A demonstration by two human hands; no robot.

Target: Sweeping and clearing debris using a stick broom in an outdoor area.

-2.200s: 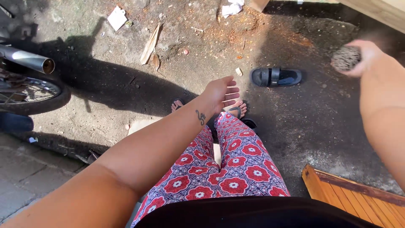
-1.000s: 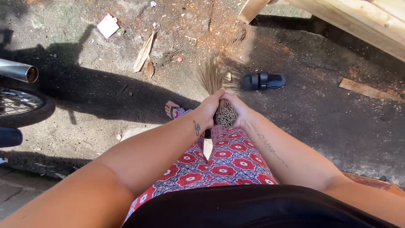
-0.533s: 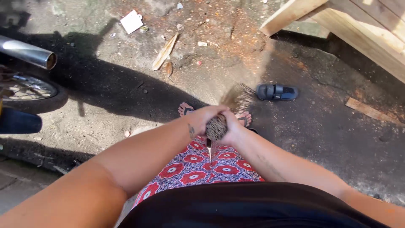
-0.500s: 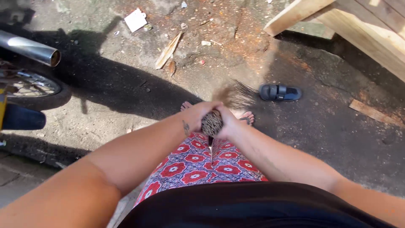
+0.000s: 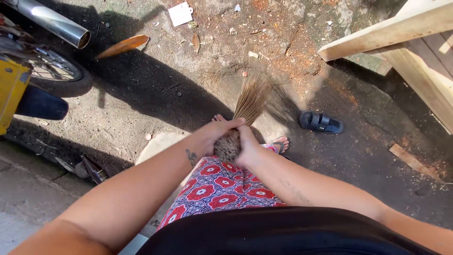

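Observation:
A bundle of thin brown broom sticks point(image 5: 252, 97) fans out forward over the ground, its bound butt end held just above my knees. My left hand point(image 5: 218, 133) wraps the bundle's base from the left, and my right hand point(image 5: 246, 146) grips it from the right. Both hands press together around the base. Below them are my legs in red floral trousers point(image 5: 214, 189) and my sandalled feet.
A motorcycle wheel and exhaust pipe point(image 5: 52, 21) stand at the left. A dark slipper point(image 5: 321, 123) lies to the right of the broom. Wooden planks point(image 5: 401, 38) fill the upper right. A white paper scrap point(image 5: 180, 13), a dry leaf point(image 5: 123, 46) and wood chips litter the dirt.
My right hand brought the stick bundle from the far right to my lap, where my left hand joined it. Both hands now hold it, and the view has shifted slightly.

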